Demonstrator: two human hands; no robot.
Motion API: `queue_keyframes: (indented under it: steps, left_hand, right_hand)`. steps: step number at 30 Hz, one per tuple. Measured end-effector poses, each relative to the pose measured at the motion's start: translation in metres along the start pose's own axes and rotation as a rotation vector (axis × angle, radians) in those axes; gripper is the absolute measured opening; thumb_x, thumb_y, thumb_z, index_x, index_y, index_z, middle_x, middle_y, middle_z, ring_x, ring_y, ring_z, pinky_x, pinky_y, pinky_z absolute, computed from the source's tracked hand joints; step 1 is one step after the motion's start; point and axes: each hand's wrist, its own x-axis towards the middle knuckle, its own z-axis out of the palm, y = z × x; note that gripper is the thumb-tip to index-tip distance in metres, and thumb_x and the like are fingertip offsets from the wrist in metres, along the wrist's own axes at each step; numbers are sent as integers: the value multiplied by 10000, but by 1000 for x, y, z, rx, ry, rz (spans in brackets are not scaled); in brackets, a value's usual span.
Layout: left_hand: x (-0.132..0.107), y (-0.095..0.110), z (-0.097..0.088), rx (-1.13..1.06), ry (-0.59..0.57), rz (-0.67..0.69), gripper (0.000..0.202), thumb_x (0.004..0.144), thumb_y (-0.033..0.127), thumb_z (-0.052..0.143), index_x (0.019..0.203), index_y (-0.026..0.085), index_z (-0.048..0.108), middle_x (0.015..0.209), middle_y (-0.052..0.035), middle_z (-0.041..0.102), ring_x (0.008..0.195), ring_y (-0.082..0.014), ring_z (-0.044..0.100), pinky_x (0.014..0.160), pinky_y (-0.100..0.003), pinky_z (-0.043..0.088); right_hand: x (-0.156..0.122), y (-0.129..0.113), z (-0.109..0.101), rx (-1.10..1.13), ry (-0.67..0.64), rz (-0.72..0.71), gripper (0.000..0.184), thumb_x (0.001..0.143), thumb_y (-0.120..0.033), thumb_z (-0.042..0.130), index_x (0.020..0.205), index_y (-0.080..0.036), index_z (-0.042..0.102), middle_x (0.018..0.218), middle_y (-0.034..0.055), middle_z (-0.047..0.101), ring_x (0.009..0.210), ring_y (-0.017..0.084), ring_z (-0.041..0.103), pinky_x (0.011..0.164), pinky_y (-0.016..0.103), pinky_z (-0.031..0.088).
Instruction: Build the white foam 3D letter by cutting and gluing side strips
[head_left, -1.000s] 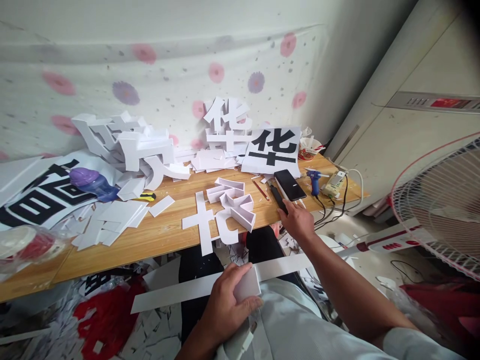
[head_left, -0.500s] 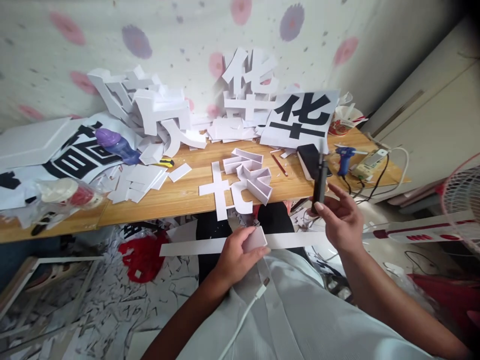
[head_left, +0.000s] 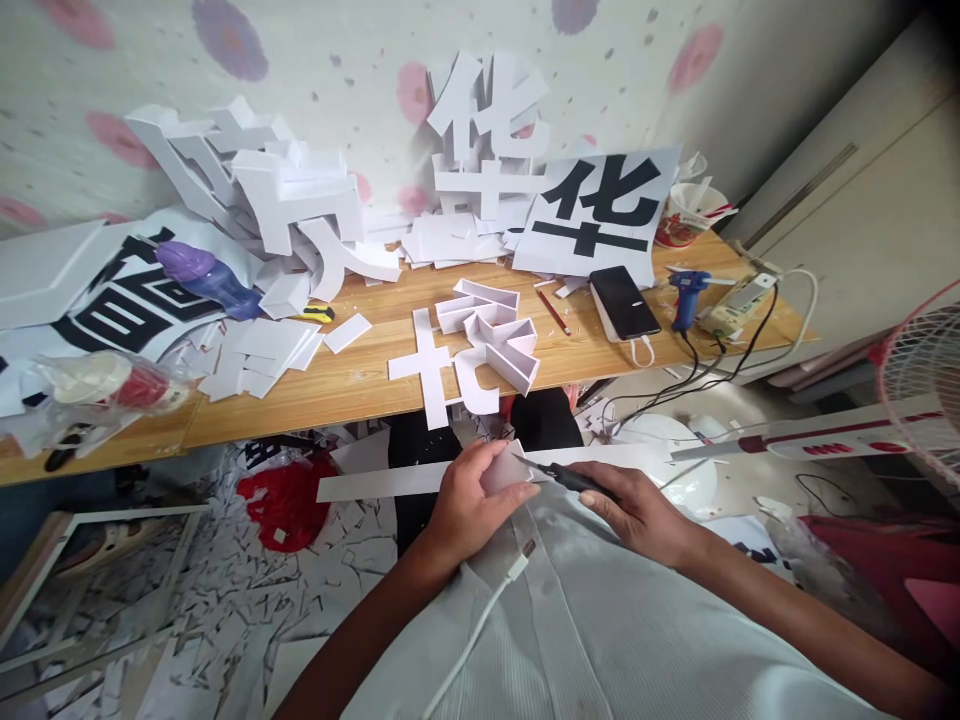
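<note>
My left hand [head_left: 466, 502] is closed around a small white foam board piece [head_left: 507, 470], held low in front of the shirt. Behind it a long white strip [head_left: 379, 486] stretches to both sides; whether the two are joined I cannot tell. In my right hand [head_left: 646, 512] is a black-handled craft knife [head_left: 571, 478], its thin blade pointing left and lying at the piece's right edge. Just beyond, at the table's front edge, rests a partly built white foam character [head_left: 430, 366] with upright side walls on its right part.
The wooden table [head_left: 360, 385] carries finished white characters [head_left: 296, 190], a printed character sheet [head_left: 600, 205], a phone [head_left: 626, 302], a blue glue gun [head_left: 688, 298] and a pencil [head_left: 553, 312]. A fan [head_left: 926, 385] stands at right. Paper scraps [head_left: 337, 600] cover the floor.
My right hand has come down and left, bringing the knife from upright beside the phone to the foam board piece. My left hand keeps its hold. The view has shifted slightly.
</note>
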Motion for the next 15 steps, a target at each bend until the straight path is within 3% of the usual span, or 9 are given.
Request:
queue_keyframes:
  steps: [4, 15]
  left_hand:
    - [0, -1, -1, 9, -7, -13, 516, 822, 450, 923, 1272, 238, 785, 1200, -87, 730, 1106, -278, 702, 1032, -412, 567]
    - [-1, -2, -1, -1, -57, 28, 514, 805, 437, 928, 1251, 222, 791, 1119, -68, 706, 1028, -247, 686, 974, -370, 557]
  right_hand:
    - [-5, -5, 2, -93, 18, 32, 411, 1084, -532, 585, 1341, -244, 725, 1122, 104, 816, 984, 281, 767, 854, 357, 569]
    - [-10, -9, -1, -108, 16, -5, 420, 1113, -511, 556, 1416, -267, 714, 1117, 94, 810, 1000, 258, 766, 846, 332, 555]
